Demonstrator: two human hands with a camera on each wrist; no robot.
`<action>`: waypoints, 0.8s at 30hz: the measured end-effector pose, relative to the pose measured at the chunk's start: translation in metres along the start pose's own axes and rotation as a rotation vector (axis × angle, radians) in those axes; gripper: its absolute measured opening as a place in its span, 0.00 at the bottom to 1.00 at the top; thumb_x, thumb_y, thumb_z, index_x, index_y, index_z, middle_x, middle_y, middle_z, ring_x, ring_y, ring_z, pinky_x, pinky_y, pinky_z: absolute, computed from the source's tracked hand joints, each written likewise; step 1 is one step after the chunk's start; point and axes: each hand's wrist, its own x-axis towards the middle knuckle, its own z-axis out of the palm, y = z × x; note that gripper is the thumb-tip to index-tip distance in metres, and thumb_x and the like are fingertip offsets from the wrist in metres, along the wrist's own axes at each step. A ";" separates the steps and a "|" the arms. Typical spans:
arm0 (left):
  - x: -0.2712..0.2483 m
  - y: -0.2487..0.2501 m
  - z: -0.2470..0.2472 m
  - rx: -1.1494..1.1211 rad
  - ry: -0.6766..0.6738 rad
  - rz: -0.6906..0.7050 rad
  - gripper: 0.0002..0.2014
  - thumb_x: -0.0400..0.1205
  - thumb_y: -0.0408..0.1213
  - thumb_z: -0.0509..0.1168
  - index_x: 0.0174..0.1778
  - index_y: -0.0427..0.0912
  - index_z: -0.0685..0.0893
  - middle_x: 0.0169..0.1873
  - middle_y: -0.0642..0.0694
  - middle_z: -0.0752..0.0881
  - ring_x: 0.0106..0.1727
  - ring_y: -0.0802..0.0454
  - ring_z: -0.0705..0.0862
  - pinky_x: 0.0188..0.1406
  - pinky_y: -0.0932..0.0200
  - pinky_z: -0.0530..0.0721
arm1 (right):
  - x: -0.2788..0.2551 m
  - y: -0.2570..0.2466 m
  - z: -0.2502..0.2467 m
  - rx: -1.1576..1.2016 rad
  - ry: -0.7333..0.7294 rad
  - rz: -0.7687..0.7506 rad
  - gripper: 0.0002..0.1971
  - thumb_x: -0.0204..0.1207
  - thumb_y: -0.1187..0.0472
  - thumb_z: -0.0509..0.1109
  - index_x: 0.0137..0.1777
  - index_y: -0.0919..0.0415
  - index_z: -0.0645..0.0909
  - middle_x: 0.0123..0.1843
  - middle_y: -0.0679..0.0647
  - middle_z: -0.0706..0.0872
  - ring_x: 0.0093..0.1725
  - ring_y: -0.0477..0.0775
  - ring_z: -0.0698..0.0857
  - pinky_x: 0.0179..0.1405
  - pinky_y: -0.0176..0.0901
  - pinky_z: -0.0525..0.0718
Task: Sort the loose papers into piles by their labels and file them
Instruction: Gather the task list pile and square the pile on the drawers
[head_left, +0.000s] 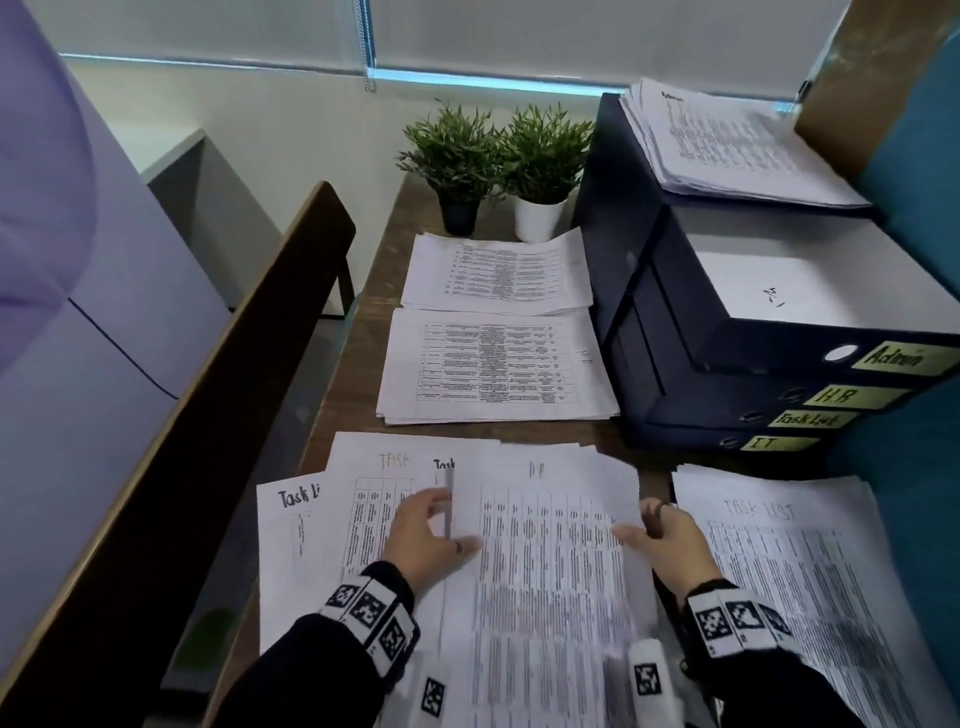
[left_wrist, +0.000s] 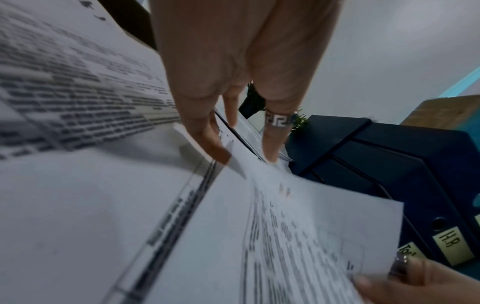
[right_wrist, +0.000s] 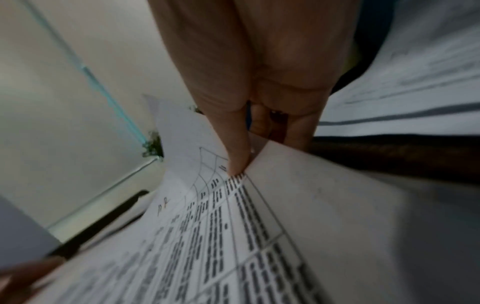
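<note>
A printed sheet marked "HR" (head_left: 550, 545) is lifted over the loose papers (head_left: 296, 530) at the table's front. My left hand (head_left: 449, 519) pinches its left edge, which in the left wrist view runs between thumb and fingers (left_wrist: 207, 144). My right hand (head_left: 641, 525) pinches the sheet's right edge, thumb on top (right_wrist: 236, 162). Some of the loose sheets underneath read "Task List". Sorted piles lie around: a "TASK LIST" pile (head_left: 810, 582) at the right, an "HR" pile (head_left: 493, 364) farther back, and another pile (head_left: 498, 275) behind that.
Several dark binders (head_left: 727, 364) labelled Admin, HR, Task List and IT are stacked at the right, with an "Admin" paper pile (head_left: 727, 140) on top. Two potted plants (head_left: 498, 171) stand at the table's far end. A dark wooden rail (head_left: 208, 415) runs along the left.
</note>
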 end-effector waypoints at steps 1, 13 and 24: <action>0.001 0.000 0.002 -0.065 0.014 -0.032 0.31 0.68 0.27 0.76 0.66 0.46 0.74 0.63 0.50 0.74 0.64 0.50 0.76 0.58 0.51 0.84 | 0.000 0.002 0.000 -0.071 -0.008 -0.005 0.08 0.72 0.66 0.73 0.36 0.59 0.78 0.38 0.50 0.85 0.44 0.55 0.83 0.37 0.35 0.74; 0.002 0.006 0.010 -0.224 -0.219 -0.001 0.22 0.72 0.19 0.71 0.16 0.44 0.76 0.22 0.50 0.75 0.35 0.48 0.77 0.51 0.48 0.79 | -0.003 -0.001 0.001 -0.087 -0.041 0.019 0.17 0.70 0.71 0.74 0.51 0.53 0.73 0.45 0.45 0.81 0.49 0.49 0.81 0.46 0.34 0.77; -0.001 0.020 -0.004 -0.304 -0.120 0.008 0.19 0.77 0.36 0.69 0.18 0.47 0.82 0.17 0.55 0.70 0.21 0.57 0.68 0.29 0.63 0.71 | 0.002 -0.001 -0.008 0.087 0.059 -0.029 0.13 0.68 0.67 0.77 0.38 0.59 0.73 0.31 0.53 0.81 0.36 0.54 0.79 0.39 0.40 0.74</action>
